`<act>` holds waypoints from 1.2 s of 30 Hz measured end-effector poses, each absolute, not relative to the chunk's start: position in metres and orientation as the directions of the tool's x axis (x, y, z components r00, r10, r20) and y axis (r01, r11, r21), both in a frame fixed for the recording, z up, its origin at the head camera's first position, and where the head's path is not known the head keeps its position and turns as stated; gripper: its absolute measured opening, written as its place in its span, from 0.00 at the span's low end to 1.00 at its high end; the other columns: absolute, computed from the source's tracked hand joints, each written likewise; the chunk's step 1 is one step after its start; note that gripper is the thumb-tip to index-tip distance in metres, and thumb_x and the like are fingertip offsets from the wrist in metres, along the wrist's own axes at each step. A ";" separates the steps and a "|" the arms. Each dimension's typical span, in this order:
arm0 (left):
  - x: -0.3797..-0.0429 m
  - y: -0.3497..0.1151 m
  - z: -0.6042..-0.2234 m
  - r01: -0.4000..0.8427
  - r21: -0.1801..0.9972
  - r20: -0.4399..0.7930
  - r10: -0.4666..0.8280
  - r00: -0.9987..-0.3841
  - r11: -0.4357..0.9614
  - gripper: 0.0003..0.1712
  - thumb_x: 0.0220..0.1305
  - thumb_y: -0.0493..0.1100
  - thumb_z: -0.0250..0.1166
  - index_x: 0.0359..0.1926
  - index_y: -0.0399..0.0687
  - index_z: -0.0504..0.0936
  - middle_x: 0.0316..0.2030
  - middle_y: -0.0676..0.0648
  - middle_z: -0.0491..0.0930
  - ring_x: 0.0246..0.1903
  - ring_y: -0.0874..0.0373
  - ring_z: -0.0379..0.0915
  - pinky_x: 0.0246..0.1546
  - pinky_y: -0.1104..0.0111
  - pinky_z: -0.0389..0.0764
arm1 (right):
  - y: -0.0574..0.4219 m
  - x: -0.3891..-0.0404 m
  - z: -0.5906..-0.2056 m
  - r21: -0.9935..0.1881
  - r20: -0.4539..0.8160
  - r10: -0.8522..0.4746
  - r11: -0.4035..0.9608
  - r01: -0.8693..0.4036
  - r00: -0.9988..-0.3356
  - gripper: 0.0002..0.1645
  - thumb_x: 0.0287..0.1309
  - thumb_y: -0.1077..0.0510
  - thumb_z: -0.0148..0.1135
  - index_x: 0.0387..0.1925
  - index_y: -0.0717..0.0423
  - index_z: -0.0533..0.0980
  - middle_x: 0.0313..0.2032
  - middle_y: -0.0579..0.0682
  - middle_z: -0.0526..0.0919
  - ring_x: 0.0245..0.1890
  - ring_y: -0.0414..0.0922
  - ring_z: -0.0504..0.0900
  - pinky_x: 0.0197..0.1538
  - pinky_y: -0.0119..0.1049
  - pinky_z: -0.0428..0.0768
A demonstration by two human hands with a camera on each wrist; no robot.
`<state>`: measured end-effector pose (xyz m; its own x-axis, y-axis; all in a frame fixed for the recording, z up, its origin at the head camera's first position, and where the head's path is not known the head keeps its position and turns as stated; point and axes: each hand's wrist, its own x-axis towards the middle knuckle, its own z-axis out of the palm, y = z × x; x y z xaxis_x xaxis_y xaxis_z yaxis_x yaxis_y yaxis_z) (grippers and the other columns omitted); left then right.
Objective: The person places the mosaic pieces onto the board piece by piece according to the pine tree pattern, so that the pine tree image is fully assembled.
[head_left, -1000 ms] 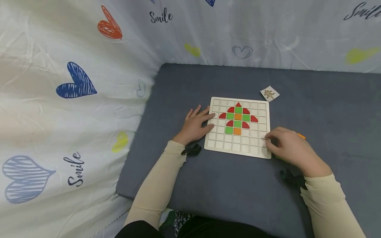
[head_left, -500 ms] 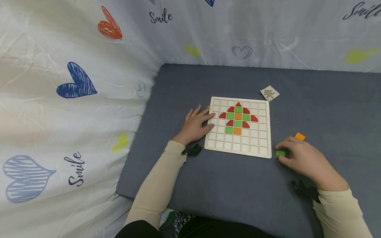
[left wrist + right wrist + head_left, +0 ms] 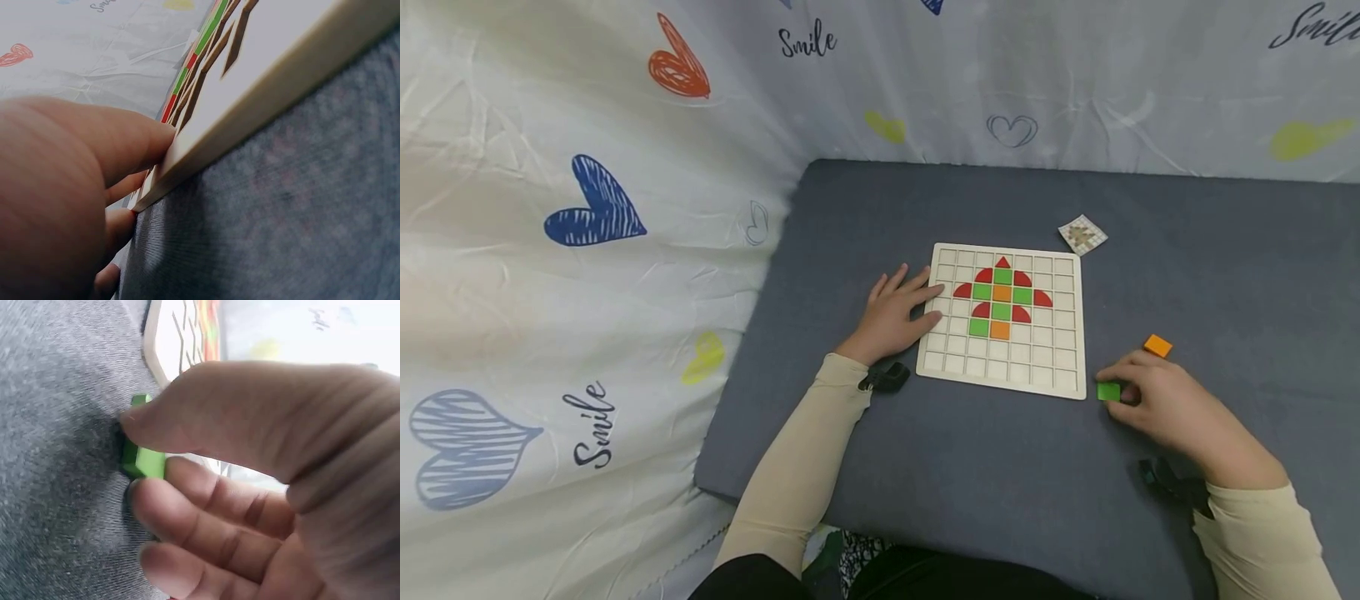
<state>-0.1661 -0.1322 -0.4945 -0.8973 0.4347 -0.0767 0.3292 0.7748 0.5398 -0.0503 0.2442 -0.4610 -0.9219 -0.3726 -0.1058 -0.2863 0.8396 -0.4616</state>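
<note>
A square pale wooden board (image 3: 1052, 358) with a raised grid lies on the cloth. Red, green and orange pieces form a stepped pattern (image 3: 1002, 293) in its upper middle. My left hand (image 3: 887, 321) rests at the board's left edge, thumb and fingertips on the rim; the left wrist view shows the thumb on the board's border (image 3: 206, 131). To the right of the board, my right hand (image 3: 1172, 408) pinches a green block (image 3: 1108, 391) between thumb and fingers, low at the cloth. In the right wrist view the thumb (image 3: 181, 419) covers part of this green block (image 3: 147, 461).
An orange block (image 3: 1158, 346) lies just beyond the right hand. A small patterned card (image 3: 1082, 235) sits by the board's upper right corner. Grey cloth (image 3: 985, 467) covers the table, and a white curtain (image 3: 1120, 100) printed with hearts hangs behind and at the left.
My right hand has moved from the board's right edge rightward and down to the green block, uncovering the orange block. The left hand and the board have stayed in place.
</note>
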 end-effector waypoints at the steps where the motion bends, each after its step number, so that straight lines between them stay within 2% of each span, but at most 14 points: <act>1: -0.166 -0.132 -0.494 0.329 0.540 -0.076 0.434 -0.898 0.775 0.32 0.79 0.57 0.61 0.78 0.62 0.69 0.82 0.53 0.53 0.84 0.51 0.33 0.82 0.52 0.30 | 0.245 -0.051 -0.461 -0.462 -0.089 -0.377 0.836 -0.297 -0.922 0.17 0.49 0.66 0.78 0.43 0.68 0.87 0.37 0.52 0.83 0.29 0.38 0.74 0.29 0.33 0.74; 5: -0.167 -0.132 -0.494 0.325 0.539 -0.074 0.428 -0.901 0.777 0.32 0.79 0.57 0.61 0.78 0.62 0.69 0.82 0.53 0.53 0.84 0.51 0.33 0.82 0.52 0.30 | 0.245 -0.052 -0.463 -0.460 -0.045 -0.386 0.827 -0.324 -0.922 0.15 0.47 0.67 0.78 0.40 0.67 0.88 0.34 0.50 0.84 0.27 0.36 0.75 0.28 0.32 0.75; 9: -0.166 -0.131 -0.494 0.323 0.538 -0.079 0.428 -0.900 0.779 0.32 0.79 0.57 0.61 0.78 0.62 0.69 0.82 0.53 0.53 0.84 0.51 0.33 0.82 0.52 0.30 | 0.245 -0.053 -0.463 -0.471 -0.058 -0.372 0.828 -0.304 -0.926 0.15 0.47 0.66 0.78 0.40 0.67 0.87 0.34 0.50 0.84 0.27 0.35 0.75 0.28 0.32 0.76; 17: -0.166 -0.131 -0.493 0.325 0.533 -0.084 0.431 -0.899 0.781 0.32 0.79 0.57 0.60 0.79 0.62 0.69 0.82 0.53 0.52 0.84 0.51 0.33 0.82 0.52 0.30 | 0.249 -0.055 -0.459 -0.465 0.017 -0.332 0.832 -0.302 -0.943 0.14 0.46 0.65 0.78 0.38 0.63 0.88 0.28 0.43 0.84 0.24 0.32 0.74 0.25 0.32 0.74; 21: -0.165 -0.132 -0.492 0.324 0.539 -0.079 0.429 -0.900 0.778 0.32 0.79 0.57 0.61 0.78 0.61 0.70 0.82 0.53 0.53 0.84 0.51 0.34 0.82 0.52 0.30 | 0.246 -0.059 -0.457 -0.453 0.046 -0.338 0.832 -0.322 -0.940 0.13 0.47 0.64 0.78 0.38 0.61 0.88 0.30 0.45 0.84 0.25 0.34 0.75 0.25 0.32 0.74; 28: -0.165 -0.132 -0.494 0.329 0.538 -0.074 0.432 -0.899 0.776 0.32 0.79 0.57 0.61 0.78 0.61 0.70 0.82 0.53 0.53 0.84 0.50 0.34 0.82 0.51 0.31 | 0.233 -0.068 -0.451 -0.430 0.027 -0.352 0.841 -0.329 -0.936 0.15 0.51 0.61 0.78 0.42 0.63 0.88 0.36 0.53 0.87 0.27 0.40 0.76 0.28 0.36 0.75; 36: -0.166 -0.133 -0.496 0.335 0.534 -0.069 0.435 -0.898 0.776 0.32 0.78 0.57 0.61 0.78 0.62 0.70 0.82 0.53 0.53 0.84 0.51 0.34 0.82 0.52 0.30 | 0.216 -0.085 -0.447 -0.424 0.050 -0.389 0.826 -0.372 -0.920 0.13 0.53 0.59 0.78 0.41 0.60 0.89 0.38 0.52 0.88 0.28 0.42 0.77 0.31 0.40 0.76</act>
